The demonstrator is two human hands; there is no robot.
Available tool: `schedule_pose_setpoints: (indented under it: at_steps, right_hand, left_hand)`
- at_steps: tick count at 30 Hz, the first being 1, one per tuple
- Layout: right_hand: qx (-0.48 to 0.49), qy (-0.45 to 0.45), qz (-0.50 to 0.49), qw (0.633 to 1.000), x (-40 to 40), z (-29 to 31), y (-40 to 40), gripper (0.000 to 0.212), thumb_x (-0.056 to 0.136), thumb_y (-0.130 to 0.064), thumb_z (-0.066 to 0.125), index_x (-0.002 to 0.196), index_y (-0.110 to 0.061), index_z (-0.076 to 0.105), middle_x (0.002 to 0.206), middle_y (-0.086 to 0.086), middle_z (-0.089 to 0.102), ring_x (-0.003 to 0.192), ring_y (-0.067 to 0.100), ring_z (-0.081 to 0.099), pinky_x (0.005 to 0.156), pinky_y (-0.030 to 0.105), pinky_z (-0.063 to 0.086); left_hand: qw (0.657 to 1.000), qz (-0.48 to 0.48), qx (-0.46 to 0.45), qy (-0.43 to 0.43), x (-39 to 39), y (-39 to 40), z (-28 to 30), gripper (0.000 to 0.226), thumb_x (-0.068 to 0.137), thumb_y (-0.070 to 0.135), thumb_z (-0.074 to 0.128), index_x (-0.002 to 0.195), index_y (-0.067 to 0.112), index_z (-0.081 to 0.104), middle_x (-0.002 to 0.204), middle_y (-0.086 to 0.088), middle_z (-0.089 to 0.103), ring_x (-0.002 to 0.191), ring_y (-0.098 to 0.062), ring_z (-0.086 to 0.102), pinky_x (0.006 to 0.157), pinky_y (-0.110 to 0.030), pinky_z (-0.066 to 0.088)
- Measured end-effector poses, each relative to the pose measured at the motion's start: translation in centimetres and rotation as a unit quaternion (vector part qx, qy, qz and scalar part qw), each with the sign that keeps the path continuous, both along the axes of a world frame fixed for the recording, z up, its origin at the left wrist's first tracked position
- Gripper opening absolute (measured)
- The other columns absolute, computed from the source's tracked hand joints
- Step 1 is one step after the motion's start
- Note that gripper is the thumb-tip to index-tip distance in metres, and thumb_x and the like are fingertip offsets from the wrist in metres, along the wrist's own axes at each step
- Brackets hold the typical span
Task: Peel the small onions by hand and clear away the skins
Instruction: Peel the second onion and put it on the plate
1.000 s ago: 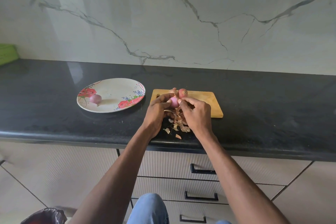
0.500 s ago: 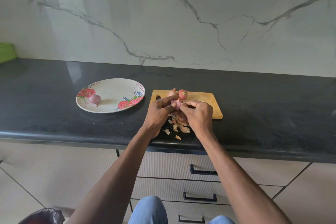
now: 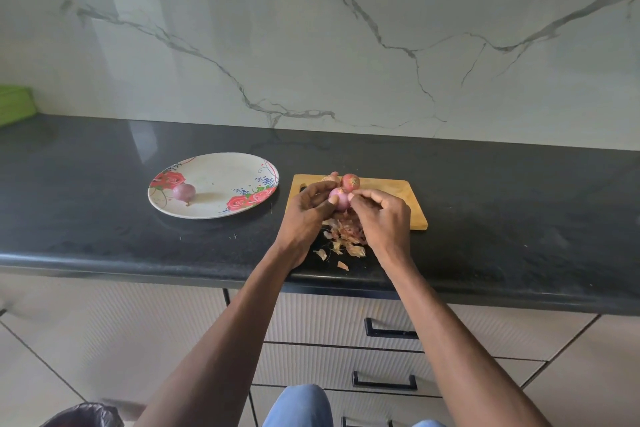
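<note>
My left hand point(image 3: 306, 215) grips a small pink onion point(image 3: 340, 199) over the near edge of a wooden cutting board point(image 3: 398, 198). My right hand point(image 3: 381, 217) pinches at the right side of that onion with fingertips curled. A reddish unpeeled onion point(image 3: 350, 181) sits on the board just behind, with another partly hidden onion point(image 3: 330, 178) beside it. Loose papery skins point(image 3: 344, 241) lie in a heap under my hands on the counter. One peeled onion point(image 3: 184, 192) rests on the floral plate point(image 3: 221, 166) to the left.
A black stone counter point(image 3: 519, 218) runs along a marble wall. A green object point(image 3: 14, 104) sits at the far left. Drawers with black handles point(image 3: 389, 331) are below. A dark bin bag point(image 3: 83, 416) stands on the floor at lower left.
Both hands have kept working the same onion; its pink flesh shows more between the fingers now than half a second ago. The plate, board and other onions have not moved.
</note>
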State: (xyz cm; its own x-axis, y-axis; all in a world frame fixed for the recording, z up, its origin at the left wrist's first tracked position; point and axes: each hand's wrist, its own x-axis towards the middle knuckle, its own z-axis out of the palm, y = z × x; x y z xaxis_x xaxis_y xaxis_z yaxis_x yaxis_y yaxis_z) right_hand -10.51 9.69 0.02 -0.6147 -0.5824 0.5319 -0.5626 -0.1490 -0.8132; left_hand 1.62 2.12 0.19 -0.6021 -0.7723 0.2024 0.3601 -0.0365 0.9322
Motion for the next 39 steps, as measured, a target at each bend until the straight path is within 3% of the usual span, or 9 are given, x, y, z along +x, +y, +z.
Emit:
schedule_pose_setpoints:
  at_steps: [10,14,19,23,25,28,31,35,39]
  right_hand:
    - [0.009,0.140,-0.031,0.990,0.3,-0.3,0.1,0.004,0.088,-0.002,0.072,0.090,-0.005,0.075,0.089,0.003,0.072,0.080,0.010,0.061,0.072,0.003,0.041]
    - [0.041,0.188,-0.023,0.981,0.9,-0.6,-0.2,0.005,0.092,0.000,0.064,0.091,-0.005,0.063,0.093,0.005,0.063,0.080,0.013,0.056,0.070,0.015,0.042]
    - [0.035,0.194,-0.049,0.979,0.7,-1.0,-0.4,0.006,0.093,0.003,0.061,0.094,-0.001,0.057,0.093,0.009,0.060,0.080,0.015,0.052,0.068,0.017,0.037]
    - [0.028,0.156,-0.065,0.985,0.1,-1.2,-0.6,0.010,0.092,0.003,0.062,0.095,-0.006,0.058,0.095,0.005,0.062,0.085,0.016,0.057,0.071,0.026,0.046]
    - [0.021,0.145,-0.064,0.987,-0.1,-1.1,-0.6,0.015,0.089,0.006,0.064,0.098,-0.005,0.063,0.097,0.005,0.066,0.089,0.017,0.061,0.077,0.028,0.052]
    - [-0.008,0.132,-0.051,0.990,0.1,-0.6,-0.2,0.026,0.088,0.005,0.065,0.110,-0.007,0.074,0.102,0.003,0.075,0.093,0.006,0.065,0.085,0.014,0.051]
    - [-0.037,0.159,-0.033,0.986,0.3,-0.5,0.1,0.014,0.089,-0.012,0.074,0.102,-0.010,0.079,0.100,0.000,0.078,0.091,0.007,0.069,0.081,0.024,0.056]
    - [-0.050,0.157,0.032,0.986,0.4,-0.4,0.1,0.031,0.082,-0.002,0.078,0.112,-0.011,0.076,0.118,-0.006,0.070,0.116,0.006,0.063,0.100,0.015,0.047]
    - [-0.046,0.177,0.068,0.981,0.6,-0.5,0.3,0.034,0.082,-0.003,0.079,0.115,-0.008,0.074,0.120,-0.009,0.064,0.121,0.005,0.057,0.102,0.014,0.045]
  left_hand:
    - [1.000,0.010,-0.020,-0.022,0.1,-0.2,-0.2,0.031,0.090,0.007,0.073,0.120,0.004,0.067,0.115,-0.015,0.073,0.107,-0.029,0.070,0.091,-0.037,0.057]
    - [0.998,0.035,-0.043,-0.042,0.2,-0.5,-0.5,0.033,0.088,0.010,0.076,0.120,0.008,0.070,0.112,-0.014,0.074,0.104,-0.031,0.071,0.088,-0.037,0.058]
    - [1.000,0.015,0.002,-0.013,0.3,-0.2,-0.3,0.040,0.084,0.016,0.079,0.119,0.004,0.064,0.107,-0.017,0.075,0.094,-0.028,0.073,0.085,-0.037,0.058]
    - [1.000,0.012,0.024,-0.009,0.2,-0.5,-0.4,0.024,0.095,0.013,0.066,0.115,0.000,0.066,0.097,-0.015,0.075,0.086,-0.024,0.071,0.084,-0.037,0.058]
    - [0.999,0.009,0.038,-0.018,0.1,-0.6,-0.5,0.017,0.099,0.009,0.060,0.112,-0.001,0.067,0.092,-0.012,0.074,0.082,-0.022,0.070,0.079,-0.033,0.058]
    - [0.997,0.017,0.068,-0.021,0.2,-0.7,-0.2,0.010,0.099,0.005,0.057,0.097,0.001,0.066,0.083,-0.011,0.071,0.072,-0.022,0.066,0.071,-0.032,0.056]
    - [0.995,0.025,0.099,-0.013,0.4,-0.9,0.1,0.008,0.098,0.004,0.058,0.096,-0.003,0.061,0.083,-0.016,0.068,0.066,-0.023,0.065,0.068,-0.035,0.055]
    - [0.994,0.022,0.109,-0.012,0.7,-0.8,0.2,0.007,0.098,0.010,0.060,0.097,0.003,0.060,0.080,-0.013,0.069,0.062,-0.020,0.062,0.052,-0.025,0.051]
    - [0.995,0.007,0.099,-0.006,0.8,-0.7,0.4,0.011,0.099,0.018,0.059,0.093,0.008,0.057,0.071,-0.007,0.066,0.052,-0.017,0.058,0.042,-0.024,0.044]
